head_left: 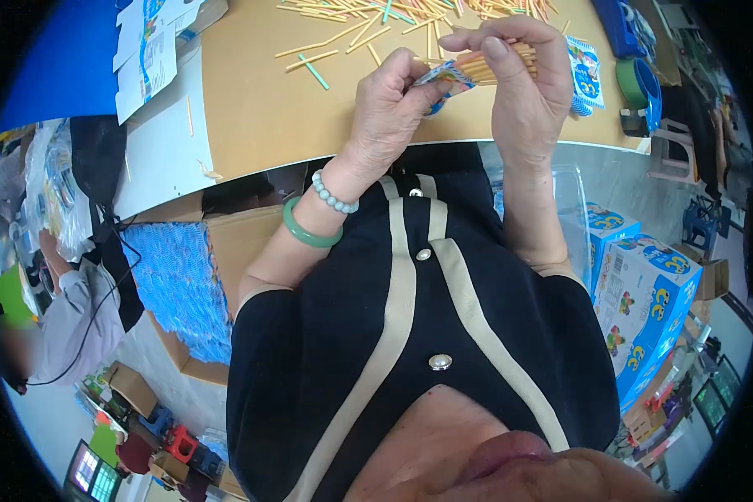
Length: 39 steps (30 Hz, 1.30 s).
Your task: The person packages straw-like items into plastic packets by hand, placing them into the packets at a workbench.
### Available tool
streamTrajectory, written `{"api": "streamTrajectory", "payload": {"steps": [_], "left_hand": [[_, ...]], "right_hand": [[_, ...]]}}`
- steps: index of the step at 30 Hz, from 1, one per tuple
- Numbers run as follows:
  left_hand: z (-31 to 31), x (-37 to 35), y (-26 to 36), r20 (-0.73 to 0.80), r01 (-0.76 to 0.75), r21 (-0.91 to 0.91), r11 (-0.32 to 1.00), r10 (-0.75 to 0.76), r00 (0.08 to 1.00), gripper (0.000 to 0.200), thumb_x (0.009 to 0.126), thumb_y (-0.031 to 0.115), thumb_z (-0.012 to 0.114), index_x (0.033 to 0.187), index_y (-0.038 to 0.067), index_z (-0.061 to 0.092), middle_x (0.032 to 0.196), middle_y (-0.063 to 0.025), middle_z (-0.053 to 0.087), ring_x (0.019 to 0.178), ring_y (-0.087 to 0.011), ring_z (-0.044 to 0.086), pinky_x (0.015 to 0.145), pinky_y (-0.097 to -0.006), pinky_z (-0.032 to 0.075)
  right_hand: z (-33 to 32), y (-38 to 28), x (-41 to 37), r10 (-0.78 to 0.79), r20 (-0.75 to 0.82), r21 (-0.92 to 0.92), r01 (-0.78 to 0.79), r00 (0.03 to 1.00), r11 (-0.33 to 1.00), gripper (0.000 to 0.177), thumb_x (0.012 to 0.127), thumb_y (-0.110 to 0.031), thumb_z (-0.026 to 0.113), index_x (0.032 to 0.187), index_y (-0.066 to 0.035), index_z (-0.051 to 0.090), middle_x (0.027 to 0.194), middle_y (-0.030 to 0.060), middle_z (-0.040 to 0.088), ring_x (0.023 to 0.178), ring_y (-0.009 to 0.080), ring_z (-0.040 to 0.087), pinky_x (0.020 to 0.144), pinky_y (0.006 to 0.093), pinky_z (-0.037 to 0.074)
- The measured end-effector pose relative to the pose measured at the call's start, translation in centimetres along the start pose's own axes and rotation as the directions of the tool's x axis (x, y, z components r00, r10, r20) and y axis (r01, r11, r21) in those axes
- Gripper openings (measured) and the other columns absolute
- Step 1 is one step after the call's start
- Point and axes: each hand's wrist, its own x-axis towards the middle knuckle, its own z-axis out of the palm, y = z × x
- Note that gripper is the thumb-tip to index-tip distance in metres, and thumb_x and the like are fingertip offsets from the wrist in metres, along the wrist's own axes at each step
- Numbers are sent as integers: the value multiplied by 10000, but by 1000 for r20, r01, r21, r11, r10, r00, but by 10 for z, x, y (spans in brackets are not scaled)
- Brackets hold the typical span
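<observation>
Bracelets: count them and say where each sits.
2. A green bangle circles the left wrist; a pale bead bracelet sits beside it, nearer the left hand. None shows by the right hand.

Blue boxes (644, 301) bear yellow figures like "33".

Head-worn fisheye view, steeply downward, close in

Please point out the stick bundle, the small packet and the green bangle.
stick bundle (482, 67), head view, middle of the sticks
small packet (448, 78), head view, printed face
green bangle (308, 233), head view, outer rim
</observation>
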Motion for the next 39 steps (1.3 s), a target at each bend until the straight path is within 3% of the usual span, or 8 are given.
{"api": "streamTrajectory", "payload": {"steps": [13, 16, 17, 19, 20, 24, 29, 39], "left_hand": [[-6, 3, -8, 38, -62, 106, 992, 58, 998, 143, 905, 116, 612, 854, 0, 546, 747, -25, 616, 707, -64, 557, 630, -228, 468], [-8, 4, -9, 87, -144, 317, 937, 123, 989, 147, 917, 119, 594, 870, -12, 547, 742, -40, 610, 701, -78, 560, 640, -236, 474], [-6, 4, -8, 89, -143, 317, 938, 121, 989, 147, 917, 119, 594, 870, -12, 547, 742, -40, 610, 701, -78, 560, 640, -236, 474], [-2, 3, -1, 39, -68, 143, 987, 63, 997, 132, 908, 111, 607, 870, -6, 561, 753, -32, 615, 707, -65, 558, 633, -225, 468], [0, 2, 1, 18, -32, 53, 998, 31, 999, 125, 904, 107, 613, 870, -4, 568, 758, -27, 617, 710, -59, 557, 629, -220, 466], [-10, 1, 6, 78, 91, -101, 991, -83, 993, 106, 888, 82, 632, 840, 9, 573, 765, -3, 612, 712, -34, 546, 615, -195, 452], [-7, 2, 12, 100, 119, -43, 992, -114, 988, 121, 874, 75, 652, 813, 22, 563, 768, 15, 604, 707, -15, 529, 609, -175, 443], [14, 0, 1, 88, -60, 0, 998, 60, 994, 148, 903, 107, 627, 829, 6, 548, 802, 5, 583, 723, -29, 519, 620, -178, 450]], "right_hand": [[7, 16, 4, 72, -48, 139, -64, 996, 988, 88, 936, -46, 510, 1015, -12, 497, 871, 116, 611, 844, 260, 669, 811, 371, 529], [20, 58, 16, -361, -121, 794, 308, 925, 523, 104, 906, -49, 544, 994, -17, 499, 835, 76, 586, 812, 204, 644, 756, 305, 517], [19, 47, 14, -360, -123, 793, 309, 925, 524, 104, 906, -49, 544, 994, -17, 499, 835, 76, 586, 812, 204, 644, 756, 305, 517], [11, 7, 5, 61, -116, 461, 0, 991, 887, 113, 902, -67, 561, 989, -22, 504, 837, 78, 592, 810, 214, 645, 771, 328, 515], [9, -3, 4, 262, -181, 264, -210, 948, 941, 119, 901, -76, 570, 987, -24, 506, 837, 78, 595, 809, 219, 645, 779, 339, 514], [6, -5, 8, 268, -226, 375, -171, 936, 911, 135, 900, -94, 584, 990, -30, 506, 838, 80, 594, 805, 223, 646, 783, 340, 509], [7, -8, 13, 188, -264, 431, -58, 946, 900, 141, 904, -92, 582, 999, -32, 498, 848, 81, 582, 803, 224, 646, 783, 343, 508], [10, -2, 7, 147, -325, 347, -27, 934, 938, 117, 923, -89, 554, 992, -34, 477, 852, 76, 573, 791, 213, 643, 778, 346, 513]]}}
